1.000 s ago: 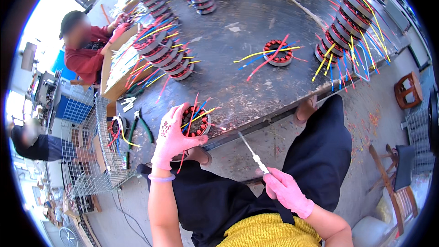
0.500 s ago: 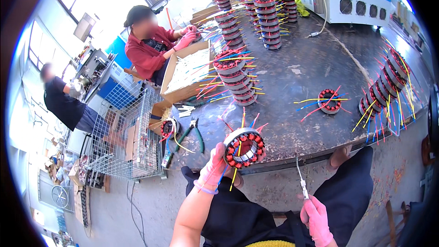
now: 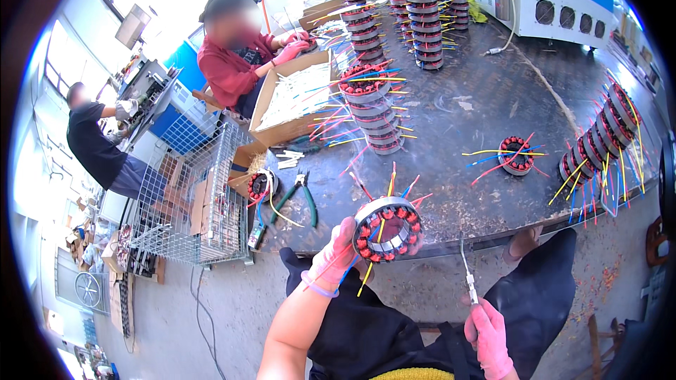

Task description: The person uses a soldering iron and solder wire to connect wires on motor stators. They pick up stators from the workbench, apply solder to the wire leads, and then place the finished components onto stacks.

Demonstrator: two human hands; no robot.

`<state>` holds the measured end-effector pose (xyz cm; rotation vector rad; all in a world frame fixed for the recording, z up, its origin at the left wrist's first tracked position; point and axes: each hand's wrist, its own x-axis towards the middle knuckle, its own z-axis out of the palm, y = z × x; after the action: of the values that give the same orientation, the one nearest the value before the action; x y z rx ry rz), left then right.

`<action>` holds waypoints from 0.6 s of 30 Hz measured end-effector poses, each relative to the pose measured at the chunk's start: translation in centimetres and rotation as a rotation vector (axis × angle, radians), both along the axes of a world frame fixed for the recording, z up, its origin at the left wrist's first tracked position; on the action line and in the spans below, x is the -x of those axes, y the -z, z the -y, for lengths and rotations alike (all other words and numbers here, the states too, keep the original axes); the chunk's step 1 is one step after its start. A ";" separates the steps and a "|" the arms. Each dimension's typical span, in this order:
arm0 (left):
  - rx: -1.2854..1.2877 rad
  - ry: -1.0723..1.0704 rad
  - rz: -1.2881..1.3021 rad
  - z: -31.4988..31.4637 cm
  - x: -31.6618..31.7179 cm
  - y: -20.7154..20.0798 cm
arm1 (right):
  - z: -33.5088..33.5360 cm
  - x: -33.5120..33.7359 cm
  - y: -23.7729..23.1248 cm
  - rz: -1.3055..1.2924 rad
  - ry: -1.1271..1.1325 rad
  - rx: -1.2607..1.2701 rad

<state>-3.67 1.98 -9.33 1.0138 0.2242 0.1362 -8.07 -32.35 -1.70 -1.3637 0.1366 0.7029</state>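
Note:
My left hand (image 3: 332, 260), in a pink glove, grips a motor stator (image 3: 412, 236) by its left side. The stator is a grey metal ring with red windings inside, tilted above the table's front edge, and yellow, blue and red wires stick out of it. My right hand (image 3: 488, 334), also pink-gloved, is closed around a thin tool (image 3: 471, 286) with a white part and a bent metal tip pointing up. Its tip is apart from the stator. A single stator (image 3: 516, 156) lies flat on the table farther right.
Stacks of stators stand on the dark table (image 3: 451, 190), including a near stack (image 3: 373, 116) and a leaning one (image 3: 595, 141). Green-handled pliers (image 3: 310, 207) lie left. Beyond are a box of white pieces (image 3: 296, 98), a wire cage (image 3: 201, 204) and a co-worker in red (image 3: 229, 74).
The table and stacks appear slightly shifted in the picture. The stator in my left hand sits a little farther right. Both hands keep their holds.

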 end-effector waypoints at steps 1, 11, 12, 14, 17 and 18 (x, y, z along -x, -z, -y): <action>-0.017 0.089 0.027 0.5 0.1 -2.7 | 0.1 -0.1 0.0 0.000 0.004 0.015; 0.025 0.453 0.130 2.4 -1.2 -8.4 | 0.0 -0.2 -0.6 -0.001 -0.001 0.041; 0.039 0.505 0.160 2.3 -1.3 -8.4 | 0.0 -0.2 -0.6 0.001 -0.002 0.038; 0.002 0.531 0.158 2.3 -1.3 -8.8 | -0.1 -0.2 -0.7 0.004 -0.005 0.030; -0.067 0.480 0.083 2.6 -1.2 -9.3 | 0.0 -0.2 -0.3 0.004 0.000 0.030; -0.045 0.471 0.078 2.6 -1.1 -9.2 | -0.2 -0.2 -0.3 0.006 0.000 0.028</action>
<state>-2.54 -0.63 -0.14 1.0788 -0.0927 -0.2483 -7.91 -32.19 -1.42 -1.3924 0.1421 0.6997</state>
